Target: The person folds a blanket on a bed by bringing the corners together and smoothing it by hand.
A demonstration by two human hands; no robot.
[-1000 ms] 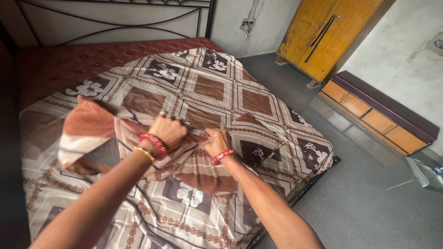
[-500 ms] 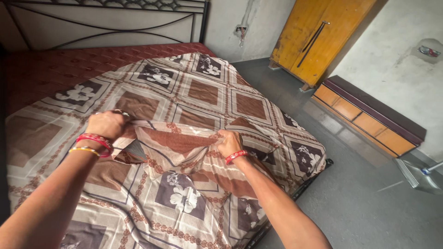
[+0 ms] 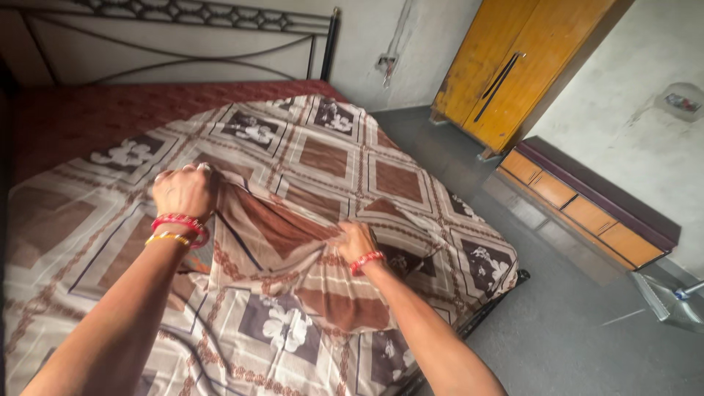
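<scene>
Two bare arms reaching out from the bottom of the view, over a bed. Red and yellow bangles on the left wrist, a red band on the right.

Left hand up higher, curled into a fist. Fingers shut tight around a bunched fold of the brown patterned cloth (the piece with stripes and chain-like lines). Right hand lower down, pressed on the same cloth, fingers pinching the other end of the fold. Hard to tell how much cloth sits inside that pinch, maybe only an edge.

Cloth pulled up between both hands like a little tent, hanging slack below, lying on top of the big sheet with brown squares and white flowers. Sheet already spread over most of the bed, nearly flat, down over the near side. Dark red mattress bare along the far top. Held cloth not flat yet, not folded neatly either, so plenty left to smooth or fold, by the look of it.

Farther off, black metal headboard against a grey wall. Grey floor on the right. Low wooden drawer unit by the wall. Tall yellow-brown wardrobe in the far corner.
</scene>
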